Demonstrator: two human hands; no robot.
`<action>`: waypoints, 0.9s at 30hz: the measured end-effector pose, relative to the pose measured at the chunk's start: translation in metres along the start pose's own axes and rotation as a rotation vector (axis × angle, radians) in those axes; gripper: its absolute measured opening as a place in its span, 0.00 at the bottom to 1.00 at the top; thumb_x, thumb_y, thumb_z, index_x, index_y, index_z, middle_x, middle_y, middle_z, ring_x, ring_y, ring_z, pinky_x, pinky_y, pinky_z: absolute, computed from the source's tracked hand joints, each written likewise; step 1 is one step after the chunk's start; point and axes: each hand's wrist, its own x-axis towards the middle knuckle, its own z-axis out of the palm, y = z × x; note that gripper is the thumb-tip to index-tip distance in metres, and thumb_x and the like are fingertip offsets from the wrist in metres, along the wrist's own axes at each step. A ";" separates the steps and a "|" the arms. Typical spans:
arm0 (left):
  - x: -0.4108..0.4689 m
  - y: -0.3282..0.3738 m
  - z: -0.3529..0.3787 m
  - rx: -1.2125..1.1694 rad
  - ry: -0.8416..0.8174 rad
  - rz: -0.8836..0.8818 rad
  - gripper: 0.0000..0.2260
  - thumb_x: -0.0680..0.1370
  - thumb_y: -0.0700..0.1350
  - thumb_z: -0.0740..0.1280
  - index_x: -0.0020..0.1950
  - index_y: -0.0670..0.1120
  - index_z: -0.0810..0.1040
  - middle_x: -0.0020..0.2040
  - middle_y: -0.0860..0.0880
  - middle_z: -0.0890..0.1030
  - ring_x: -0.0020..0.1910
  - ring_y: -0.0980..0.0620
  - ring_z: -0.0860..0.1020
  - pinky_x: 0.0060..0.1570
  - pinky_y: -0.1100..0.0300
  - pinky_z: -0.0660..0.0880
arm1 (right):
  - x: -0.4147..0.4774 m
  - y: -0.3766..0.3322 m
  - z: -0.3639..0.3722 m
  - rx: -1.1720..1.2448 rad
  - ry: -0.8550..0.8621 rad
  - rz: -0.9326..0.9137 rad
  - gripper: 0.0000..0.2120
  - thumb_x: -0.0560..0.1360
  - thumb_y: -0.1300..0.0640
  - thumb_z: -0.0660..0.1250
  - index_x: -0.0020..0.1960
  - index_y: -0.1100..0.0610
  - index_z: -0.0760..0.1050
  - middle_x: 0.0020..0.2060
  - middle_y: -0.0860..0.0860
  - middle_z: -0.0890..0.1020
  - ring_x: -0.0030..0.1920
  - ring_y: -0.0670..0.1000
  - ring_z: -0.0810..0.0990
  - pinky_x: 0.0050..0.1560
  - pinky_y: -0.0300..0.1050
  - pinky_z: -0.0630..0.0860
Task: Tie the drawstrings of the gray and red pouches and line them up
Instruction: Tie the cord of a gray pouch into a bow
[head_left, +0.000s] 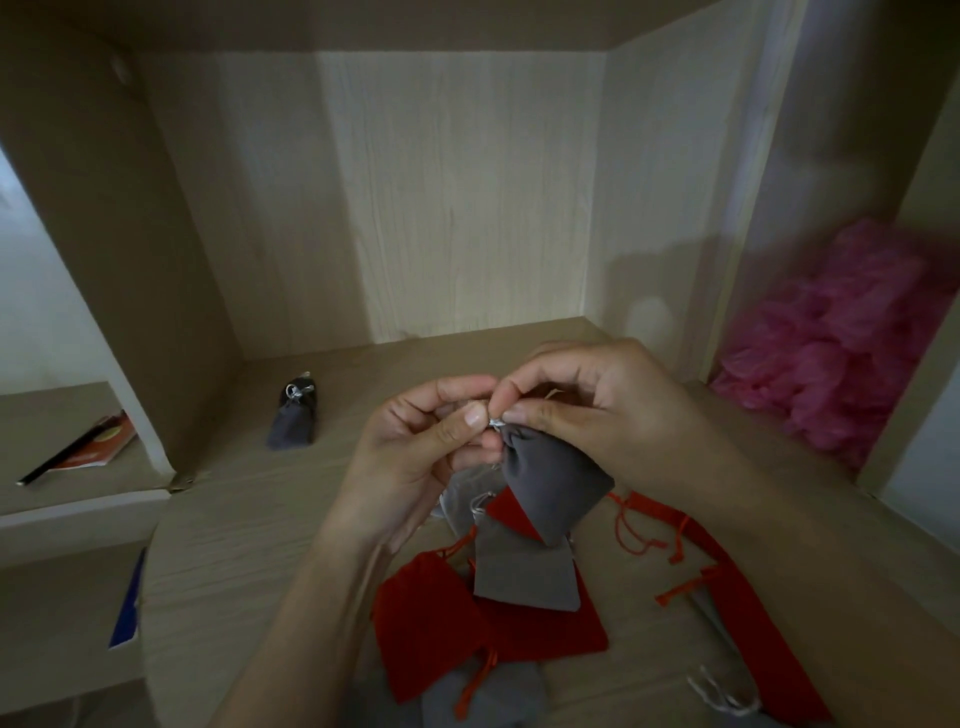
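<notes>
A gray pouch (558, 478) hangs in the air above the shelf, its gathered mouth up between my two hands. My left hand (415, 447) pinches the silver drawstring (493, 422) at the pouch's neck. My right hand (587, 400) pinches the same string from the other side, thumb and forefinger together. Beneath them lies a loose heap: a flat gray pouch (524, 577), a red pouch (431, 629) and more red and gray ones under my forearms. One tied gray pouch (294, 418) lies alone at the back left of the shelf.
The wooden shelf (249, 519) is boxed in by a back wall and side panels. A pink plastic bundle (852, 338) fills the compartment at right. At left, a lower ledge holds a red booklet with a black pen (83, 449). A blue item (127, 608) stands by the shelf's left edge.
</notes>
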 end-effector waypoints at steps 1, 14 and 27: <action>-0.001 0.001 0.001 0.020 0.006 0.011 0.16 0.57 0.51 0.79 0.41 0.47 0.86 0.30 0.49 0.82 0.29 0.59 0.80 0.32 0.68 0.77 | 0.000 -0.001 0.000 0.004 -0.001 0.007 0.09 0.73 0.61 0.70 0.42 0.47 0.82 0.39 0.43 0.83 0.43 0.43 0.82 0.47 0.41 0.78; -0.004 0.009 -0.001 0.182 0.014 0.051 0.17 0.53 0.54 0.81 0.36 0.47 0.85 0.30 0.47 0.82 0.26 0.57 0.80 0.29 0.67 0.76 | -0.003 -0.013 0.000 0.022 -0.020 0.087 0.10 0.68 0.63 0.74 0.38 0.48 0.82 0.35 0.46 0.85 0.36 0.41 0.82 0.41 0.37 0.79; -0.006 0.009 0.001 0.395 0.033 0.152 0.08 0.63 0.37 0.74 0.35 0.50 0.85 0.28 0.52 0.79 0.24 0.60 0.73 0.27 0.70 0.70 | -0.007 -0.015 0.004 0.246 0.033 0.247 0.11 0.68 0.66 0.74 0.38 0.57 0.72 0.37 0.56 0.84 0.35 0.44 0.80 0.37 0.34 0.75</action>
